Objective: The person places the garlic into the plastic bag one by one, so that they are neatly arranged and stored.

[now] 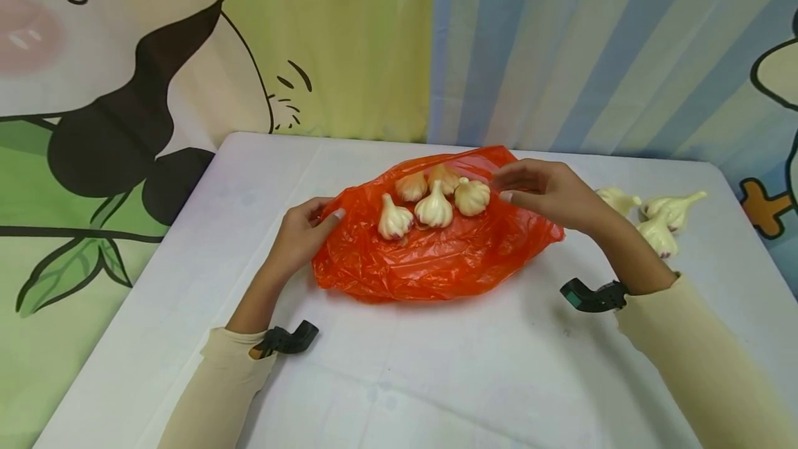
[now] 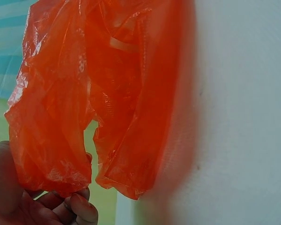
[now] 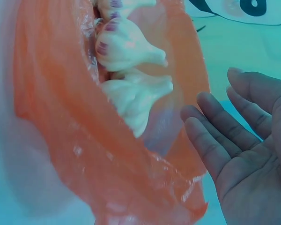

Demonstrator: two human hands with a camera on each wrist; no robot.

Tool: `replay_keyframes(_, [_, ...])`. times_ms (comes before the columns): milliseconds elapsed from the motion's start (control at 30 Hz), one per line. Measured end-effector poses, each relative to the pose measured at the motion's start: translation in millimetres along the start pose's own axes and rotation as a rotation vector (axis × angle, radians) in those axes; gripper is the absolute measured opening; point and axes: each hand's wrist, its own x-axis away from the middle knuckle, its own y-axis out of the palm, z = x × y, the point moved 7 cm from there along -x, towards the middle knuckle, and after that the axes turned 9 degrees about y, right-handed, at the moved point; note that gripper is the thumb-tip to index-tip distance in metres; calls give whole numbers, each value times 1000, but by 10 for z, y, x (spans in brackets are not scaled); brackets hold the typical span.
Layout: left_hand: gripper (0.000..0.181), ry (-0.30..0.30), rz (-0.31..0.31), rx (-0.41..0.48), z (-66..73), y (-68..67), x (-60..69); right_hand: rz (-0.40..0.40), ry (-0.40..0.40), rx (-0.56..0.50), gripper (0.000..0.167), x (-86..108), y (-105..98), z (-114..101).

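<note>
A crinkled red plastic bag lies on the table with its mouth spread. Several garlic bulbs sit in its opening, two of them partly behind the film at the back. My left hand pinches the bag's left edge between thumb and fingers; the left wrist view shows the red film caught there. At the bag's right side, my right hand holds nothing, its fingers extended near the rightmost bulb. Seen from the right wrist, that hand is spread beside the bag's rim, apart from the garlic.
Three more garlic bulbs lie together on the white table, to the right beyond my right forearm. A printed curtain with cartoon figures and stripes hangs behind the table's back edge.
</note>
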Motion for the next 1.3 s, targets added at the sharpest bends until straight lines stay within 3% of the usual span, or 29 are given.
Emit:
replay_keyframes(200, [36, 2, 0, 1, -9, 18, 7, 33, 2, -2, 33, 155, -100, 163])
replay_keyframes(467, [36, 0, 0, -4, 3, 33, 4, 105, 77, -25, 32, 393, -292, 345])
replay_keyframes(633, [35, 7, 6, -8, 9, 25, -3, 170, 22, -50, 33, 545, -432, 376])
replay_keyframes(967, [35, -1, 10, -10, -1, 7, 1, 314, 11, 44, 35, 809, -701, 543])
replay_keyframes(1300, [34, -1, 7, -10, 15, 14, -14, 460, 79, 106, 34, 1101, -932, 897])
